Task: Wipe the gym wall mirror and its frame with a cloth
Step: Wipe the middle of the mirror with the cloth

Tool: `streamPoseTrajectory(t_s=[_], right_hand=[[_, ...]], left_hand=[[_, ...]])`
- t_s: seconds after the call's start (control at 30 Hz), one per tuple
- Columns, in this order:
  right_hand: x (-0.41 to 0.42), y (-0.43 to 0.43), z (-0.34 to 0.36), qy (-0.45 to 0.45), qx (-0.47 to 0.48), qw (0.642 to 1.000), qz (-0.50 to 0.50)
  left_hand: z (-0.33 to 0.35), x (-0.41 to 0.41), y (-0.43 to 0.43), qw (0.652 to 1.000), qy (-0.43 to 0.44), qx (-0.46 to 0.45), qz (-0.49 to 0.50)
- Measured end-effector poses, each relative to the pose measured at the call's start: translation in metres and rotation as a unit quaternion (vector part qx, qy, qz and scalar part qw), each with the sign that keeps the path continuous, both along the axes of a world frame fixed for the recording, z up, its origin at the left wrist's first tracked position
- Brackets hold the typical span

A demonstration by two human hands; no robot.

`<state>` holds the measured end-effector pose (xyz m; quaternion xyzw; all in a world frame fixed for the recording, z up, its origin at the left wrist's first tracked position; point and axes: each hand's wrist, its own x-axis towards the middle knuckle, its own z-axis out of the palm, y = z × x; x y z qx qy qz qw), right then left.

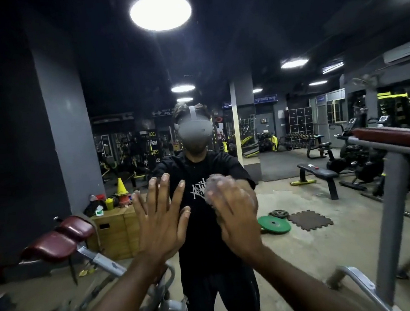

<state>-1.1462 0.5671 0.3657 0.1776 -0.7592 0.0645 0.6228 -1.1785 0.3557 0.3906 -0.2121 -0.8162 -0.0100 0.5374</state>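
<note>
Left arm reached forward. Left hand (160, 221) lay flat against the mirror (285, 118), fingers straight, spread and pointing up. Right arm reached forward alongside it. Right hand (235, 216) was curled over a pale cloth (214, 182), holding it on the glass over the reflected chest. Cloth was blurred. Hands were just beside each other, not touching.

Reflecting a black shirt (201, 171) with a white print, and a grey headset (194, 130). Showing a pale whitish cloth (214, 181), blurred. Also reflecting dark red bench pads (53, 243), a yellow cone (120, 186), a light brown wooden box (115, 232), a green weight plate (274, 224) and a dark mat (310, 219) with a toothed, puzzle-like edge.
</note>
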Motion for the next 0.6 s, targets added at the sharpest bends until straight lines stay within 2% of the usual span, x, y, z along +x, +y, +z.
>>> streamPoseTrajectory(t_s=[0.03,0.07,0.1,0.17,0.2,0.23,0.3,0.33,0.37,0.4,0.43,0.5,0.6], right_hand=[[0.0,0.009,0.003,-0.006,0.045,0.999,0.006],[0.001,0.019,0.005,-0.006,0.027,1.0,-0.009],[-0.001,0.025,0.007,0.003,-0.046,0.998,-0.049],[-0.003,0.02,0.007,0.007,-0.232,0.967,-0.11],[-0.004,0.008,0.005,0.006,-0.251,0.961,-0.116],[-0.007,-0.005,0.004,0.007,-0.209,0.973,-0.101],[-0.012,-0.027,0.004,0.006,-0.021,0.999,-0.026],[-0.014,-0.032,0.014,0.012,0.07,0.997,-0.01],[-0.016,-0.029,0.032,0.019,0.124,0.992,-0.013],[-0.017,-0.023,0.058,0.025,0.13,0.991,-0.021],[-0.019,-0.016,0.087,0.035,0.097,0.994,-0.03],[-0.013,0.002,0.149,0.045,-0.038,0.996,-0.059],[-0.007,0.008,0.206,0.058,-0.233,0.967,-0.081]], left_hand=[[0.003,0.0,-0.007,1.0,0.001,-0.001,0.001],[0.006,-0.001,-0.016,1.0,-0.001,0.004,0.003],[0.011,-0.002,-0.027,1.0,-0.004,0.019,0.009],[0.023,-0.005,-0.049,0.998,-0.014,0.051,0.017],[0.031,-0.005,-0.057,0.999,-0.017,0.048,0.017],[0.039,-0.007,-0.063,0.999,-0.012,0.031,0.018],[0.059,-0.011,-0.072,1.0,0.005,0.001,0.025],[0.072,-0.015,-0.075,1.0,0.007,0.005,0.027],[0.085,-0.017,-0.076,1.0,0.006,0.016,0.027],[0.097,-0.018,-0.077,0.999,0.003,0.024,0.024],[0.106,-0.021,-0.08,0.999,0.001,0.024,0.021],[0.111,-0.024,-0.084,1.0,0.003,0.015,0.014],[0.106,-0.031,-0.086,1.0,0.027,0.013,0.008]])
